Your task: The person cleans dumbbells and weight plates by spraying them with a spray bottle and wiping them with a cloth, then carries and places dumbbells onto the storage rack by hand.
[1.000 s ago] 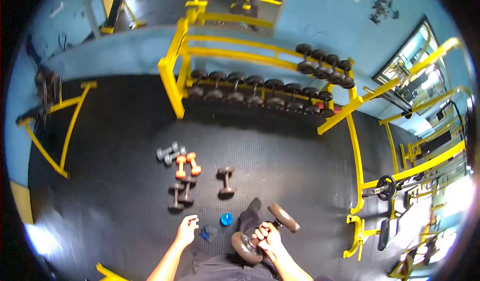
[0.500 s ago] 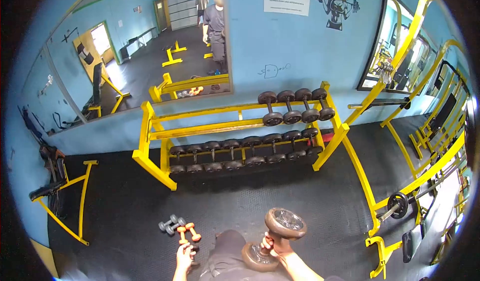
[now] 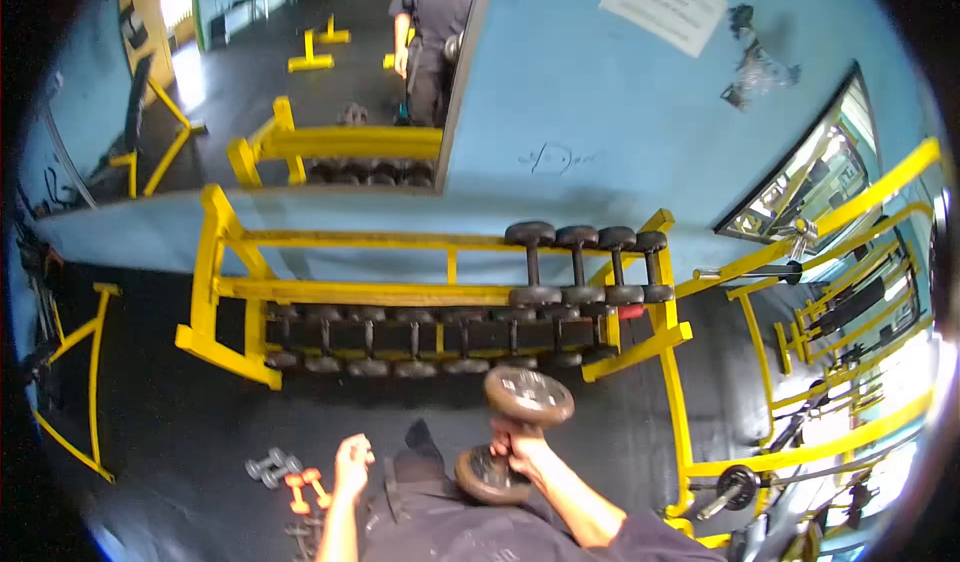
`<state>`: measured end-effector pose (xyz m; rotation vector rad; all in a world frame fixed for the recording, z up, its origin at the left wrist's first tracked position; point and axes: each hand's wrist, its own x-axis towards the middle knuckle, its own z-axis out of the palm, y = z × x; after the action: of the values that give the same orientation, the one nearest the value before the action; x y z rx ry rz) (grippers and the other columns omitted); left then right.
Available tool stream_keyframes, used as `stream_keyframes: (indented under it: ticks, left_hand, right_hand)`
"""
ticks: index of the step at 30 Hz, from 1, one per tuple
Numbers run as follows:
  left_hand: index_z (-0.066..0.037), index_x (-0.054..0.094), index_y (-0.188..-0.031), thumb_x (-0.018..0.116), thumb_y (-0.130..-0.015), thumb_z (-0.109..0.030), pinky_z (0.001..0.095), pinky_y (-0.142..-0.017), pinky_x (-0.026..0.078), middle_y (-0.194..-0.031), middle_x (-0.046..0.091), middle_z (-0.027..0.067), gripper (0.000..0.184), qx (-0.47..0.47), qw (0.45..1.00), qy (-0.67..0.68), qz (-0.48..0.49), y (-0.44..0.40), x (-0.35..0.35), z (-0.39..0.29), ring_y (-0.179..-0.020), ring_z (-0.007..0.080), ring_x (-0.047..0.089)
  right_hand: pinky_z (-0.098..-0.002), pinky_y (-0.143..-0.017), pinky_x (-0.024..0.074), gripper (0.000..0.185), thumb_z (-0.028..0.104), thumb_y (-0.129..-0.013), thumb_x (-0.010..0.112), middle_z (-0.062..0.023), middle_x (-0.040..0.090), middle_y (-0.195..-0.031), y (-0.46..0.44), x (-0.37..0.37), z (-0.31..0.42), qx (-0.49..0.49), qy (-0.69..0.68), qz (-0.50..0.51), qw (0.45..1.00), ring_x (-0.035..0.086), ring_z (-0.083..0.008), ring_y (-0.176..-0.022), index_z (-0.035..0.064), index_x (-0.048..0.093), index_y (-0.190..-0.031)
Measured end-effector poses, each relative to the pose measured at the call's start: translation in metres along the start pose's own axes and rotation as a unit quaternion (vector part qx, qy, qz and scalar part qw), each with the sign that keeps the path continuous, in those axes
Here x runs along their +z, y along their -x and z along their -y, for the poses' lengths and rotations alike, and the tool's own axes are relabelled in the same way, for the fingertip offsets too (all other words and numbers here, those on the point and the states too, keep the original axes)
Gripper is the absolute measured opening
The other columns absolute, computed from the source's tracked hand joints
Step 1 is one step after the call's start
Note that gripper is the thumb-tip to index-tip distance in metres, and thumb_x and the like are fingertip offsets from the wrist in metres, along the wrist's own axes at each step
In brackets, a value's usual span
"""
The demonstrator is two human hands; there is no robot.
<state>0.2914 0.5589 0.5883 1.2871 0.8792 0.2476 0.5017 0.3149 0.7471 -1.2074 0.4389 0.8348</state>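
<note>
My right hand (image 3: 515,444) is wrapped round the handle of a large brown dumbbell (image 3: 530,398), whose two round heads stand above and below my fingers in front of my body. My left hand (image 3: 353,459) is raised at the lower centre-left with its fingers curled, and I cannot make out anything in it. Left of that hand, grey dumbbells (image 3: 272,467) and orange dumbbells (image 3: 305,490) lie on the black floor. Darker dumbbells below them are partly hidden.
Ahead stands a yellow rack (image 3: 380,290) with black dumbbells (image 3: 580,262) on two levels. A wall mirror (image 3: 330,72) shows a person. Yellow frames and a barbell with a plate (image 3: 738,487) stand at the right, and a yellow stand (image 3: 95,382) at the left.
The view has lifted from the floor, and the rack appears nearer and lower. The brown dumbbell stays in my right hand. The small floor dumbbells have shifted down and left in view.
</note>
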Motion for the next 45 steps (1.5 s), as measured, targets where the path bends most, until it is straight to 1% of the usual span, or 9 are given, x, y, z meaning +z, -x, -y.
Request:
stream_keyframes:
  ticks: [3,8,13,19,24,27,39,40,45]
  left_hand:
    - [-0.007,0.058,-0.120,0.050,-0.098,-0.014,0.0232,-0.064,0.045,-0.104,0.065,0.0032,0.024,-0.044,0.998,-0.033,-0.014,-0.041,0.016,-0.055,-0.078,0.0101,0.060]
    - [-0.009,0.054,-0.127,0.044,-0.098,-0.009,0.0231,-0.068,0.045,-0.121,0.063,0.0100,0.030,-0.075,0.996,-0.013,-0.056,-0.080,0.033,-0.083,-0.089,0.0124,0.061]
    - [-0.008,0.055,-0.126,0.046,-0.097,-0.008,0.0241,-0.071,0.045,-0.121,0.063,0.0100,0.030,-0.084,0.981,0.037,-0.171,-0.065,0.064,-0.081,-0.089,0.0140,0.061]
    - [-0.007,0.053,-0.123,0.045,-0.098,-0.014,0.0231,-0.069,0.044,-0.122,0.060,0.0079,0.027,-0.177,0.950,0.036,-0.255,-0.027,0.103,-0.070,-0.087,0.0123,0.060]
    - [-0.012,0.051,-0.122,0.049,-0.098,-0.016,0.0235,-0.067,0.042,-0.116,0.062,0.0017,0.024,-0.164,0.930,0.080,-0.318,-0.019,0.137,-0.069,-0.088,0.0117,0.060]
    - [-0.009,0.053,-0.118,0.053,-0.097,-0.012,0.0242,-0.066,0.045,-0.109,0.063,0.0050,0.022,-0.155,0.921,0.098,-0.342,-0.021,0.157,-0.067,-0.085,0.0134,0.061]
    - [-0.008,0.052,-0.120,0.054,-0.097,-0.016,0.0236,-0.067,0.044,-0.111,0.064,0.0025,0.024,-0.239,0.881,0.163,-0.376,-0.035,0.188,-0.072,-0.085,0.0116,0.060]
    - [-0.013,0.049,-0.124,0.052,-0.099,-0.024,0.0255,-0.071,0.042,-0.115,0.062,-0.0005,0.027,-0.259,0.892,0.123,-0.349,-0.036,0.188,-0.071,-0.089,0.0102,0.058]
    - [-0.014,0.049,-0.125,0.052,-0.098,-0.024,0.0258,-0.071,0.043,-0.114,0.062,-0.0005,0.028,-0.236,0.893,0.141,-0.357,-0.041,0.196,-0.066,-0.088,0.0100,0.058]
  right_hand:
    - [-0.0371,-0.046,0.0402,0.026,0.009,-0.087,0.060,-0.0021,0.037,-0.049,-0.072,0.011,0.038,0.059,-0.036,-0.010,0.998,0.036,-0.0171,-0.039,0.0104,0.045,-0.066]
    - [-0.0378,-0.051,0.0434,0.028,0.015,-0.087,0.059,-0.0006,0.036,-0.049,-0.159,0.039,0.107,0.020,-0.022,0.050,0.998,0.039,-0.0169,-0.043,0.0129,0.044,-0.064]
    - [-0.0404,-0.056,0.0442,0.027,0.015,-0.086,0.057,0.0011,0.037,-0.051,-0.250,0.049,0.161,0.071,-0.025,0.072,0.995,0.039,-0.0165,-0.045,0.0150,0.042,-0.064]
    - [-0.0400,-0.054,0.0407,0.025,0.015,-0.084,0.057,0.0014,0.034,-0.052,-0.328,0.075,0.205,0.102,0.063,0.057,0.991,0.034,-0.0165,-0.046,0.0149,0.041,-0.066]
    - [-0.0393,-0.055,0.0407,0.026,0.017,-0.085,0.058,0.0017,0.034,-0.053,-0.374,0.088,0.211,0.128,0.101,0.059,0.985,0.036,-0.0164,-0.046,0.0155,0.040,-0.066]
    - [-0.0410,-0.055,0.0425,0.027,0.015,-0.087,0.060,0.0000,0.038,-0.057,-0.399,0.088,0.207,0.155,0.082,0.084,0.981,0.039,-0.0180,-0.048,0.0145,0.040,-0.069]
    - [-0.0413,-0.057,0.0430,0.028,0.015,-0.090,0.058,-0.0012,0.038,-0.057,-0.422,0.059,0.189,0.164,0.147,0.063,0.973,0.041,-0.0197,-0.051,0.0124,0.042,-0.067]
    - [-0.0411,-0.056,0.0432,0.028,0.016,-0.089,0.059,-0.0012,0.038,-0.056,-0.420,0.060,0.190,0.167,0.145,0.061,0.973,0.042,-0.0195,-0.051,0.0126,0.043,-0.067]
    - [-0.0413,-0.055,0.0444,0.027,0.015,-0.089,0.059,-0.0012,0.038,-0.055,-0.417,0.063,0.192,0.172,0.153,0.047,0.972,0.042,-0.0190,-0.049,0.0126,0.043,-0.067]
